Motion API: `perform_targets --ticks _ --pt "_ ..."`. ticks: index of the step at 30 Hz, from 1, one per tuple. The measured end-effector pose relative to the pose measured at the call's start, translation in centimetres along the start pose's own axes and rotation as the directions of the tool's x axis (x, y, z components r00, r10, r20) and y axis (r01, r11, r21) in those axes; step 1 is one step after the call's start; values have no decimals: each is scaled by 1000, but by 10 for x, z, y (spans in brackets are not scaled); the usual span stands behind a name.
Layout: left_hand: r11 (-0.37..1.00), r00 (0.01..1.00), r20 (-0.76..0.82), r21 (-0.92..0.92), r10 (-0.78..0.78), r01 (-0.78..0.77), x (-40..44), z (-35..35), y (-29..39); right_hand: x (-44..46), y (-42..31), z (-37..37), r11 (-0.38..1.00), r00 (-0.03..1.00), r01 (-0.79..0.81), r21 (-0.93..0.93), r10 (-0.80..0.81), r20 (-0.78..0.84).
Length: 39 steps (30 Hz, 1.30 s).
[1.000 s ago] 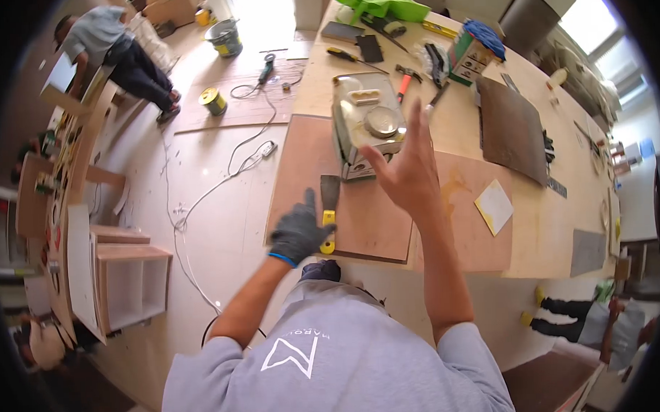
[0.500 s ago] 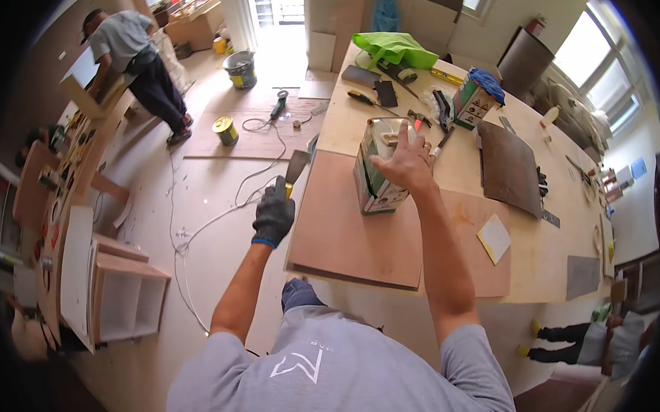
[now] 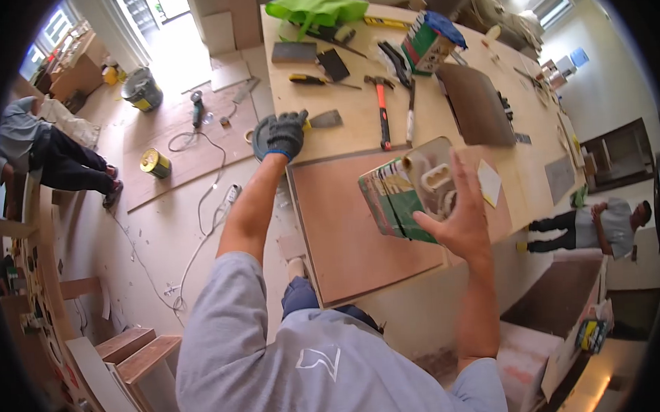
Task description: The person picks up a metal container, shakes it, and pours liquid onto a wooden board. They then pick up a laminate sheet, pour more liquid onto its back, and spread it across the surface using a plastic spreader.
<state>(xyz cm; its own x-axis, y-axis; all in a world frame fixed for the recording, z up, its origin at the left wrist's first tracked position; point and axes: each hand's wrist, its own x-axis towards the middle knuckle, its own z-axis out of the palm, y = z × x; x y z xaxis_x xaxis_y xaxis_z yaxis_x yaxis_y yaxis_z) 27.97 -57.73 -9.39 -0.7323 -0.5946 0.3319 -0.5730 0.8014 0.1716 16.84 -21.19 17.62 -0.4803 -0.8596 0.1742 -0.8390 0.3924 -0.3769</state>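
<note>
My left hand [image 3: 284, 134], in a dark glove with a blue cuff, is closed round the yellow handle of a putty knife [image 3: 325, 120]. The blade points right over the table's left part. Below that hand is a round grey-blue object [image 3: 261, 138], partly hidden. My bare right hand [image 3: 463, 219] grips a rectangular tin [image 3: 395, 207] with a green label, thumb across the near side and fingers along the right. A carry handle shows on the tin's top. The tin is over a brown plywood sheet [image 3: 346, 242]; I cannot tell whether it touches the sheet.
A hammer [image 3: 383, 113], a screwdriver [image 3: 307, 80], a green bag [image 3: 316, 9], a second tin [image 3: 423, 49] and a dark curved sheet [image 3: 475, 103] lie on the table. An angle grinder [image 3: 197, 109] and cords are on the floor. One person [image 3: 66, 157] stands left, another [image 3: 600, 225] right.
The view has turned. My left hand has moved from beside the table to over its left edge with the putty knife. My right hand has gone from the tin's top to its side; the tin sits nearer me.
</note>
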Motion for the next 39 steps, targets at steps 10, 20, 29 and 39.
perform_targets --ticks 10,20,29,39 --pt "792 912 100 -539 397 -286 -243 -125 195 -180 10 -95 944 949 -315 101 312 44" --pt "951 968 -32 -177 250 -252 -339 -63 288 -397 90 -75 894 893 -446 -42 448 38" --pt "976 976 -7 -19 216 -216 -324 -59 299 -503 164 -87 798 797 -602 21 602 -39" --pt "576 832 437 -796 341 182 -374 -60 457 -443 284 -113 743 734 -669 7 663 -147"
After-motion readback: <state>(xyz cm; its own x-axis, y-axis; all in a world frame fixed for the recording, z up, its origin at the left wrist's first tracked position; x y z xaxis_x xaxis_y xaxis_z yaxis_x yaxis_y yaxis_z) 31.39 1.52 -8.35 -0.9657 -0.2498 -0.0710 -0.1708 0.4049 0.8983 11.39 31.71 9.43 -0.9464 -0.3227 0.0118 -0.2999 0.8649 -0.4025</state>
